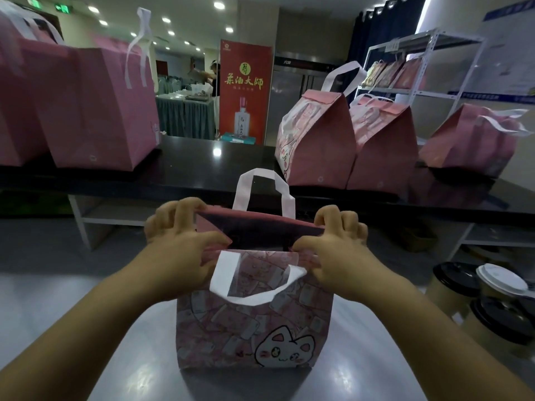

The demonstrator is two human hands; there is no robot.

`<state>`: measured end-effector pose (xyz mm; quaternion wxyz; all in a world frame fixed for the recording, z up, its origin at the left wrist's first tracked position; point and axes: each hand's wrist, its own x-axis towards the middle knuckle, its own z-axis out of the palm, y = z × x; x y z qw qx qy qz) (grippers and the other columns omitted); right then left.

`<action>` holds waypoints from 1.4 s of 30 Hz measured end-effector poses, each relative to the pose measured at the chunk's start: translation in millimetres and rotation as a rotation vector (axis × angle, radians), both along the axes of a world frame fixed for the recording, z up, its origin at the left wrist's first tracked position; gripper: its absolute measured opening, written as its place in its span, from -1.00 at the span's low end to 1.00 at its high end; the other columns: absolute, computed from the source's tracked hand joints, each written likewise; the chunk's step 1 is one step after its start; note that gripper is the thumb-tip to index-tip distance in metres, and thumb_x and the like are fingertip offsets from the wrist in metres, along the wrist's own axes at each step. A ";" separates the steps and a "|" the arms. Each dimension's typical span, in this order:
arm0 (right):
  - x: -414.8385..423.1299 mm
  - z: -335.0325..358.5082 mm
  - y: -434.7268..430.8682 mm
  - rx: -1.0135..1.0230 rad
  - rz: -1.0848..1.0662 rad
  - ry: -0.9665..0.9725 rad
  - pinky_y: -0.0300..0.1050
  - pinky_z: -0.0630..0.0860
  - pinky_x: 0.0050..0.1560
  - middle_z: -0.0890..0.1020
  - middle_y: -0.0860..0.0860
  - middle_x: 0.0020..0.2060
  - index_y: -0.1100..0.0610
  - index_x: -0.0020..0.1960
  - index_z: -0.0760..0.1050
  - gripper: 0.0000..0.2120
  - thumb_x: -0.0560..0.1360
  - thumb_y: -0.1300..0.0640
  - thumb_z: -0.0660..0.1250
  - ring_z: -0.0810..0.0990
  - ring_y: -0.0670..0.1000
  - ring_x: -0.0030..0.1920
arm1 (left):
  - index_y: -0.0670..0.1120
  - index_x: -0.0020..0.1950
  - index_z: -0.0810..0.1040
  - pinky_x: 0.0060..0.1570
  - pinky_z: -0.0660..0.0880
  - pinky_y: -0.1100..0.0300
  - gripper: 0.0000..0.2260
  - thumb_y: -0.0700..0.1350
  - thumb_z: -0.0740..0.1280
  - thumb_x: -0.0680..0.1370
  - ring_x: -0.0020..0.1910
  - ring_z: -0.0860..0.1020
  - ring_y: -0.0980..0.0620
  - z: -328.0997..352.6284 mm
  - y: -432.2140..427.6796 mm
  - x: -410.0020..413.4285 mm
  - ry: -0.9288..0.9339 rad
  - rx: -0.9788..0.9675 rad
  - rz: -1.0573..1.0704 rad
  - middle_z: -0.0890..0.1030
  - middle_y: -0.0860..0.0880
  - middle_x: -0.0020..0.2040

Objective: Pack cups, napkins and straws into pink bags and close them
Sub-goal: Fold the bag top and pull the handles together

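Pink bag: rim pinched by left hand and right hand, fingers curled. Contents between fingers indiscernible, possibly none. Uneven pull may topple it.

Left hand and right hand, curled fingers on pink bag
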<state>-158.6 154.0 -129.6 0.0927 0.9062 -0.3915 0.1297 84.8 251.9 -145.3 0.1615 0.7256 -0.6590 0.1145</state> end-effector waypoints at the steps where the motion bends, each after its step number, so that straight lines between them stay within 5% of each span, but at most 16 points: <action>1: -0.6 0.5 -1.3 0.005 0.006 0.019 0.02 -0.01 0.20 0.06 -0.06 0.18 -0.26 0.14 0.43 -0.65 0.42 0.05 0.36 -0.04 0.08 0.17 | 0.39 0.09 0.42 0.28 -0.16 -0.07 -0.68 0.31 0.29 0.35 0.36 -0.22 -0.13 1.4 -1.3 2.5 -0.034 0.002 -0.014 -0.06 0.07 0.36; 4: -2.8 5.5 -8.0 0.111 0.018 0.067 0.14 -0.16 0.33 -0.14 -0.13 0.41 -0.29 0.16 0.40 -0.60 0.42 0.07 0.35 -0.31 0.08 0.39 | 0.47 0.07 0.40 0.24 -0.46 0.02 -0.70 0.33 0.29 0.34 0.38 -0.43 -0.06 8.7 -7.1 9.5 -0.069 0.070 -0.078 -0.18 0.10 0.45; 6: -3.1 9.6 -12.6 0.199 0.023 0.086 0.13 -0.18 0.34 -0.06 -0.09 0.48 -0.30 0.16 0.40 -0.61 0.44 0.09 0.33 -0.28 0.07 0.45 | 0.52 -0.07 0.38 0.26 -0.47 -0.01 -0.81 0.27 0.31 0.37 0.42 -0.37 0.00 16.1 -11.4 11.8 0.001 0.174 -0.129 -0.09 0.14 0.48; 8: -3.0 12.4 -16.3 0.251 0.037 0.074 0.06 -0.10 0.29 0.21 -0.07 0.41 -0.30 0.17 0.42 -0.62 0.45 0.09 0.31 0.01 0.05 0.42 | 0.52 -0.17 0.34 0.32 -0.39 -0.07 -0.81 0.22 0.32 0.40 0.46 -0.16 0.05 22.6 -14.9 13.8 0.020 0.236 -0.170 0.11 0.16 0.45; 11: -3.0 12.3 -18.4 0.277 0.069 -0.007 -0.08 0.01 0.11 0.41 -0.20 0.12 -0.27 0.13 0.47 -0.69 0.49 0.08 0.30 0.20 -0.18 -0.03 | 0.48 -0.15 0.36 0.37 0.01 -0.02 -0.78 0.16 0.35 0.41 0.18 0.20 0.19 25.7 -16.3 15.3 0.036 0.226 -0.216 0.30 0.22 0.22; 13: -3.0 10.0 -20.1 0.245 0.082 -0.031 -0.06 0.16 0.12 0.44 -0.20 0.07 -0.24 0.11 0.49 -0.72 0.48 0.09 0.32 0.25 -0.19 -0.10 | 0.44 -0.10 0.41 0.16 0.33 0.18 -0.75 0.10 0.39 0.41 0.00 0.29 0.24 24.3 -16.6 15.3 0.077 0.180 -0.259 0.33 0.26 0.10; 15: -3.1 8.8 -20.3 0.191 0.104 -0.037 -0.02 0.37 0.09 0.49 -0.18 0.06 -0.20 0.09 0.50 -0.74 0.47 0.11 0.32 0.38 -0.12 -0.09 | 0.37 -0.02 0.48 -0.12 0.45 0.33 -0.72 0.01 0.41 0.41 -0.09 0.41 0.25 21.8 -16.0 14.4 0.116 0.143 -0.285 0.37 0.27 0.02; 20: -5.9 4.5 -20.5 0.066 0.181 -0.073 -0.09 0.44 -0.17 0.56 -0.11 -0.13 -0.08 -0.06 0.43 -0.84 0.45 0.13 0.33 0.49 0.00 -0.19 | 0.22 0.05 0.42 -0.17 0.53 0.28 -0.64 -0.06 0.47 0.37 -0.11 0.50 0.19 14.2 -10.4 14.6 0.174 -0.007 -0.289 0.47 0.23 0.01; 23: -6.6 -1.9 -21.6 0.008 0.209 -0.125 -0.18 0.26 -0.34 0.54 -0.09 -0.29 -0.02 -0.10 0.35 -0.78 0.41 0.18 0.37 0.47 0.02 -0.34 | 0.19 0.19 0.28 -0.21 0.51 0.29 -0.46 -0.09 0.49 0.35 -0.15 0.55 0.11 9.8 -5.7 13.5 0.210 -0.074 -0.288 0.49 0.19 -0.05; 25: -8.2 -6.4 -22.4 -0.023 0.222 -0.165 -0.23 0.17 -0.39 0.56 -0.07 -0.33 0.01 -0.05 0.35 -0.74 0.40 0.19 0.40 0.46 0.03 -0.40 | 0.08 0.24 0.39 -0.21 0.51 0.30 -0.49 -0.11 0.49 0.35 -0.15 0.56 0.09 6.9 -3.7 12.6 0.165 -0.114 -0.309 0.56 0.13 -0.04; 29: -11.6 -11.8 -20.6 -0.018 0.259 -0.192 -0.02 0.51 -0.23 0.65 -0.05 -0.17 0.07 0.04 0.47 -0.75 0.41 0.21 0.42 0.60 0.06 -0.22 | -0.08 0.00 0.62 -0.28 0.57 0.21 -0.71 -0.19 0.53 0.31 -0.22 0.59 0.04 4.1 1.7 11.1 0.042 -0.167 -0.396 0.64 -0.01 -0.09; 35: -16.6 -16.4 -17.0 -0.140 0.338 -0.182 0.04 0.52 -0.36 0.66 0.01 -0.22 0.12 -0.14 0.58 -0.77 0.28 0.36 0.49 0.58 0.10 -0.31 | -0.13 -0.07 0.65 -0.29 0.60 0.18 -0.67 -0.18 0.59 0.20 -0.23 0.61 0.00 -1.2 6.3 11.0 -0.078 -0.171 -0.452 0.65 -0.06 -0.13; 42: -23.0 -21.9 -15.5 -0.156 0.371 -0.111 0.01 0.54 -0.28 0.68 0.00 -0.07 0.10 -0.03 0.61 -0.79 0.34 0.20 0.51 0.63 0.06 -0.14 | -0.12 -0.09 0.64 -0.30 0.56 0.29 -0.67 -0.14 0.59 0.20 -0.25 0.60 0.03 -3.3 10.4 9.0 -0.173 -0.086 -0.491 0.64 -0.07 -0.13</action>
